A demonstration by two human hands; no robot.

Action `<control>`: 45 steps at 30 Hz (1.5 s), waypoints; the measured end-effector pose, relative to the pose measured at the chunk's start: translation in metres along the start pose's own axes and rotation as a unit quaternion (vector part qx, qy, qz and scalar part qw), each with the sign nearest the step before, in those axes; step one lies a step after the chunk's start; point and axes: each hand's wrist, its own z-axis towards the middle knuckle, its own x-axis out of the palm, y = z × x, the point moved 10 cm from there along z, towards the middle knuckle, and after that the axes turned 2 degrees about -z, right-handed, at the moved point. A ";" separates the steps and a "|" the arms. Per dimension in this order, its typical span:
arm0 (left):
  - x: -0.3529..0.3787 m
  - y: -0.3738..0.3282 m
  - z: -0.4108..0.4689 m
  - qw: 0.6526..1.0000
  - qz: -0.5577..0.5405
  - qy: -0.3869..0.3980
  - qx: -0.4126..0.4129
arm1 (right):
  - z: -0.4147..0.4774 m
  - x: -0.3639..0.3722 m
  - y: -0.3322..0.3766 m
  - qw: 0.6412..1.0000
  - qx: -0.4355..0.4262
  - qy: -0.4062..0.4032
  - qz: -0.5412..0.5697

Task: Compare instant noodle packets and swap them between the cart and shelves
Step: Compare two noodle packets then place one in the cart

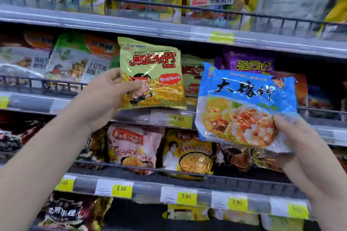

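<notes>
Before the shelves (169,26), left hand (105,97) grips one yellow packet (152,75), right hand (300,142) one blue packet (244,103).

Your count: two hands, the left hand (105,99) and right hand (300,146); two held packets, one per hand (yellow packet (152,80), blue packet (244,99)).

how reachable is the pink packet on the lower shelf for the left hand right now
Probably not as things stand: the left hand grips the yellow packet, so it is occupied. The pink packet itself stands in the open at the front of its shelf, below that hand.
</notes>
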 end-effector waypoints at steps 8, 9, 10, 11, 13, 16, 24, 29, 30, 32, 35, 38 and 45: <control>0.043 -0.017 0.019 0.998 0.054 -0.018 -0.019 | 0.016 -0.051 0.004 0.999 0.013 0.003 0.038; 0.045 -0.018 0.022 0.998 0.061 -0.020 -0.023 | 0.016 -0.054 0.005 0.999 0.014 0.006 0.043; 0.050 -0.018 0.024 0.997 0.069 -0.014 -0.029 | 0.014 -0.054 0.006 0.999 0.014 0.011 0.047; 0.052 -0.017 0.029 0.996 0.074 -0.011 -0.038 | 0.012 -0.056 0.008 0.999 0.014 0.015 0.050; 0.059 -0.020 0.036 0.997 0.067 -0.005 -0.048 | 0.009 -0.061 0.010 0.999 0.014 0.009 0.050; 0.063 -0.019 0.046 0.994 0.082 -0.012 -0.065 | 0.009 -0.073 0.013 0.999 0.011 -0.006 0.044; 0.076 -0.009 0.065 0.986 0.158 0.001 -0.048 | 0.004 -0.105 0.020 0.996 -0.010 -0.054 0.064; 0.074 -0.012 0.067 0.954 0.297 -0.014 -0.021 | -0.003 -0.107 0.024 0.997 -0.017 -0.049 0.053; 0.073 -0.013 0.067 0.947 0.321 -0.015 -0.017 | -0.004 -0.107 0.024 0.997 -0.015 -0.051 0.051; 0.072 -0.009 0.069 0.931 0.366 0.003 -0.014 | -0.005 -0.111 0.024 0.997 -0.013 -0.065 0.047; 0.079 -0.006 0.069 0.914 0.404 0.041 -0.002 | -0.004 -0.109 0.026 0.996 -0.013 -0.066 0.051; 0.085 -0.009 0.066 0.904 0.425 0.051 0.000 | -0.005 -0.109 0.023 0.997 -0.009 -0.061 0.044; 0.080 -0.014 0.066 0.897 0.441 0.004 0.008 | -0.010 -0.108 0.015 0.999 -0.003 -0.047 0.008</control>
